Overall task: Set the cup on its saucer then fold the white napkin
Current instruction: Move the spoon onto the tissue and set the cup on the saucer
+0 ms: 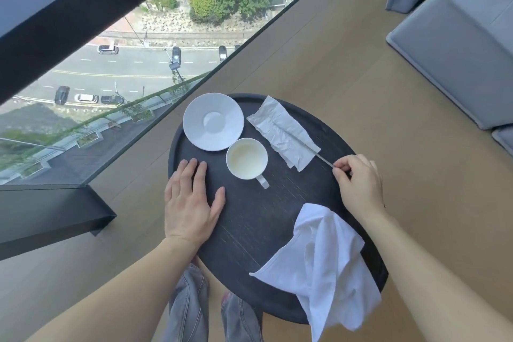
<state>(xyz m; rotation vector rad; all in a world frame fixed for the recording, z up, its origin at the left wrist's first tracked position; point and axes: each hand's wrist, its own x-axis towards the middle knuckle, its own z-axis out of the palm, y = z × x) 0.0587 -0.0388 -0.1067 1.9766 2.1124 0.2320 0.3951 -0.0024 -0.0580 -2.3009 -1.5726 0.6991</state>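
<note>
A white cup [246, 158] stands upright on the round dark table [249, 219], handle toward me, just beside the empty white saucer [213, 121] at the far left. A crumpled white cloth napkin [322, 258] hangs over the near right rim. My left hand [191, 203] lies flat on the table, left of the cup, holding nothing. My right hand [358, 183] pinches the end of a thin metal spoon handle [323, 159], which lies across a creased paper napkin [283, 132].
A floor-to-ceiling window [111, 64] with dark frames runs along the left, close to the table. A grey sofa [458, 36] stands at the far right on the light wood floor. My legs in grey jeans [194, 314] show below the table.
</note>
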